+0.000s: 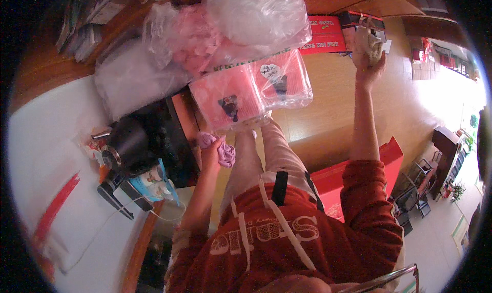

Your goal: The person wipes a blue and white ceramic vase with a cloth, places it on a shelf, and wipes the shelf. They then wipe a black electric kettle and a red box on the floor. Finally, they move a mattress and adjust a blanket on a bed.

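Observation:
My left hand (pixel 211 154) is closed around a crumpled lilac cloth (pixel 226 155), held beside my knees. My right arm is stretched far forward, and the right hand (pixel 369 70) grips a bunched off-white cloth or bag (pixel 368 43); which of the two I cannot tell. That bundle is close to an open dark box (pixel 348 35) and red printed cartons (pixel 323 33). Between my hands lie clear plastic packs of pink ribbed material (pixel 228 97), which bear labels. Behind them rise bulging clear plastic bags (pixel 261 16), one with pink contents.
At left, a black appliance (pixel 128 147) stands near a blue-and-white packet (pixel 153 181), with a white cord (pixel 102 220) trailing over the pale surface. A large red carton (pixel 384 158) is by my right side. Chairs (pixel 417 181) and a potted plant (pixel 457 192) appear at far right.

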{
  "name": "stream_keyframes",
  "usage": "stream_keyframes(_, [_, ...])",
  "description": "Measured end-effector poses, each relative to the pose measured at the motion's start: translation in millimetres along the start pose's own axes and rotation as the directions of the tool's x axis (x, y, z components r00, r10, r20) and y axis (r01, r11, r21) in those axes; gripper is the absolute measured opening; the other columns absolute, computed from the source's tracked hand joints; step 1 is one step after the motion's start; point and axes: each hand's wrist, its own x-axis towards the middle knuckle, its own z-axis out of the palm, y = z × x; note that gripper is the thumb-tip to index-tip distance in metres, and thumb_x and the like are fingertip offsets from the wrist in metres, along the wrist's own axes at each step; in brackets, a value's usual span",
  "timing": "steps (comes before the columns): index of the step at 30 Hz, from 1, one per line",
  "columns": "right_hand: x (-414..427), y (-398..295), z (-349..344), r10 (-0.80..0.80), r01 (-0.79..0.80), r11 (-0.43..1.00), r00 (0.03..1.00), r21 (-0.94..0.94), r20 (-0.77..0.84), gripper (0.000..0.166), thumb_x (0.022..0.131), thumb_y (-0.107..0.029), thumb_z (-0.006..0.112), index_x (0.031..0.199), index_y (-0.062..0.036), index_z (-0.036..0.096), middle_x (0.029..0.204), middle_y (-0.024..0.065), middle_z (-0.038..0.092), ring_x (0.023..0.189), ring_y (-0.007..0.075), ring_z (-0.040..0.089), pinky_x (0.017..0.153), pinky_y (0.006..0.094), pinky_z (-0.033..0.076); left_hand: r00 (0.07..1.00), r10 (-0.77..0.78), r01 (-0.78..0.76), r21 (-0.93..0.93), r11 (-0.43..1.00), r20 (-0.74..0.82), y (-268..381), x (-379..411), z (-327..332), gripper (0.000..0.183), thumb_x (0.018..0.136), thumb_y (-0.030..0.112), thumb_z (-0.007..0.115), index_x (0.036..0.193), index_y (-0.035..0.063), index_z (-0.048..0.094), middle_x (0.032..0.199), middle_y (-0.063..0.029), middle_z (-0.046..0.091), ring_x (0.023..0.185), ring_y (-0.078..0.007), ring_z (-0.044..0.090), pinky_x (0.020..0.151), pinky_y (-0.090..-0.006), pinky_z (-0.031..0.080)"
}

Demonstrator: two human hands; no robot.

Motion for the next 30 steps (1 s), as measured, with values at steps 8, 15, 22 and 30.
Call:
stream_keyframes(8, [-70.2, -41.2, 31.7, 0.333, -0.701, 0.709, 0.236, -0.078, 0.913, 0.028, 0.082, -0.012, 0.061, 0.109, -0.0054, 0.059, 0.091, -0.0013, 0.064, 0.076, 0.01, 0.058, 0.065, 0.0276, 0.05, 0.991, 0.029, -0.015, 0.107, 0.994, -0.128, -2.2, 2.9, -12.5, 0.029, 0.07, 0.006, 0.076, 0.091, 0.0091, 0.057, 0.088, -0.0006, 0.059, 0.076, -0.0121, 0.058, 0.068, -0.0255, 0.049])
stream_keyframes(15, [-140.5, -58.5, 60.3, 0.164, -0.441, 0.795, -0.505, -0.417, 0.847, 0.04, 0.08, -0.008, 0.062, 0.119, -0.0023, 0.054, 0.105, -0.0006, 0.059, 0.093, 0.0111, 0.053, 0.08, 0.0315, 0.048, 0.995, 0.059, -0.046, 0.169, 0.985, -0.075, -2.2, 6.4, -17.6, 0.033, 0.072, 0.008, 0.076, 0.099, 0.0048, 0.056, 0.09, -0.0018, 0.059, 0.078, -0.0118, 0.058, 0.067, -0.0237, 0.049])
stream_keyframes(22, [-59.9, 160.7, -173.4, 0.513, -0.588, 0.705, 0.809, -0.398, -0.287, 0.01, 0.072, -0.007, 0.065, 0.077, -0.0093, 0.057, 0.063, -0.0013, 0.05, 0.048, 0.011, 0.045, 0.039, 0.0269, 0.038, 0.992, 0.113, -0.105, 0.131, 0.986, -0.058, 1.5, -1.8, -3.8, 0.036, 0.067, 0.006, 0.077, 0.094, 0.0075, 0.054, 0.082, -0.0032, 0.058, 0.069, -0.0175, 0.06, 0.061, -0.0307, 0.051])
stream_keyframes(30, [-53.8, 137.2, -99.4, 0.566, -0.553, 0.754, 0.821, -0.354, -0.077, 0.026, 0.084, -0.032, 0.061, 0.071, -0.0105, 0.057, 0.064, -0.001, 0.054, 0.044, 0.0092, 0.043, 0.038, 0.0275, 0.035, 0.99, 0.105, -0.082, 0.228, 0.97, -0.09, -16.7, 20.5, -16.0, 0.038, 0.069, 0.007, 0.077, 0.101, 0.0036, 0.056, 0.097, -0.0054, 0.06, 0.086, -0.0148, 0.06, 0.075, -0.0271, 0.05])
